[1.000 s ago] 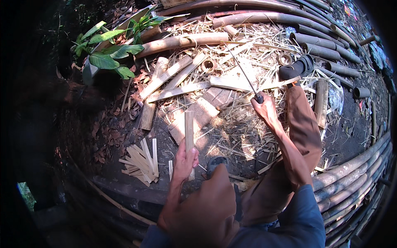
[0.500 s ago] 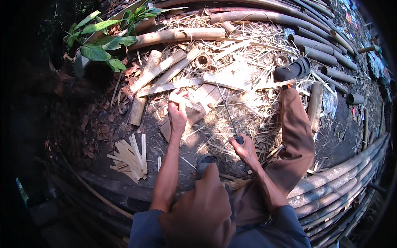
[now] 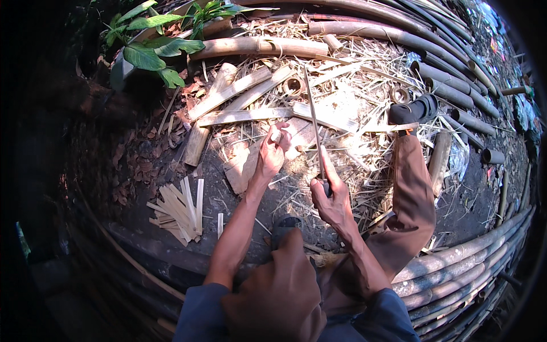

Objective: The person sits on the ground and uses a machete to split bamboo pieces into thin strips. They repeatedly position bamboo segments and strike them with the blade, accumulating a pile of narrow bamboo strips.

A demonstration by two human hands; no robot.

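Observation:
My left hand [image 3: 269, 157] is closed around a short pale bamboo piece [image 3: 277, 137], holding it on end over a flat wooden slab [image 3: 242, 168] on the ground. My right hand [image 3: 331, 200] grips the dark handle of a long thin knife [image 3: 313, 119]. Its blade points away from me, just right of the bamboo piece. Whether the blade touches the piece I cannot tell. A small pile of split bamboo strips [image 3: 179, 211] lies to the left of my left forearm.
My right leg in brown trousers [image 3: 411, 199] stretches forward to a dark sandal [image 3: 415, 108]. Split bamboo slats [image 3: 239, 117], shavings and cut tubes litter the ground. Long bamboo poles [image 3: 456, 268] lie at the right and along the top. A green-leaved plant [image 3: 148, 51] grows upper left.
My left hand moved forward from near my knee, carrying the bamboo piece out over the slab. My right hand drew the knife back toward me and set its blade beside the piece.

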